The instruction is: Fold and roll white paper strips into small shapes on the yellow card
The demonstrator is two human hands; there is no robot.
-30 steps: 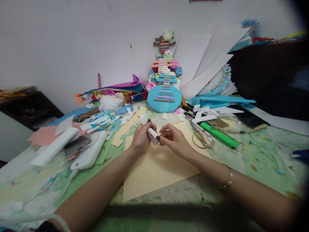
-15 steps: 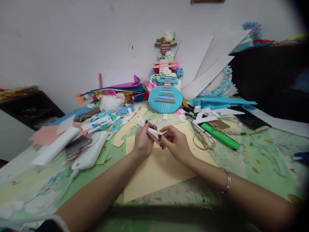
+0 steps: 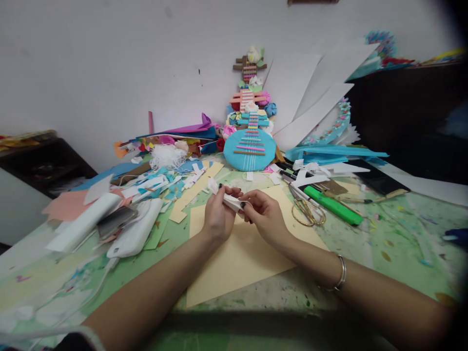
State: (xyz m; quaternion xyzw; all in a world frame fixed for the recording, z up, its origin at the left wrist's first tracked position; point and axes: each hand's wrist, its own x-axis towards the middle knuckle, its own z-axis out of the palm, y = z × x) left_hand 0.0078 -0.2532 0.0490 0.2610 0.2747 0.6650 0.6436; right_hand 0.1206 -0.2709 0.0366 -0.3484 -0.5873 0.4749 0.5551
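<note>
A folded white paper piece (image 3: 231, 201) is held between both hands above a cream paper sheet (image 3: 219, 273). My left hand (image 3: 218, 214) grips its left part, thumb on top and fingers behind, and a crumpled white end sticks out beyond the thumb. At the piece's right end, my right hand (image 3: 263, 213) pinches it between thumb and fingers. A bracelet is on the right wrist. Gold-handled scissors (image 3: 308, 212) lie to the right of my right hand, beside a green cutter (image 3: 333, 205).
A blue round paper instrument (image 3: 249, 150) leans at the back wall. Left are a white power strip (image 3: 135, 229), a phone (image 3: 116, 220) and paper scraps (image 3: 157, 183). White string (image 3: 168, 157) lies behind them. A black tablet (image 3: 380, 176) is at right.
The fingers of both hands have shifted slightly around the white paper piece, which stays held. The whole view has moved a little.
</note>
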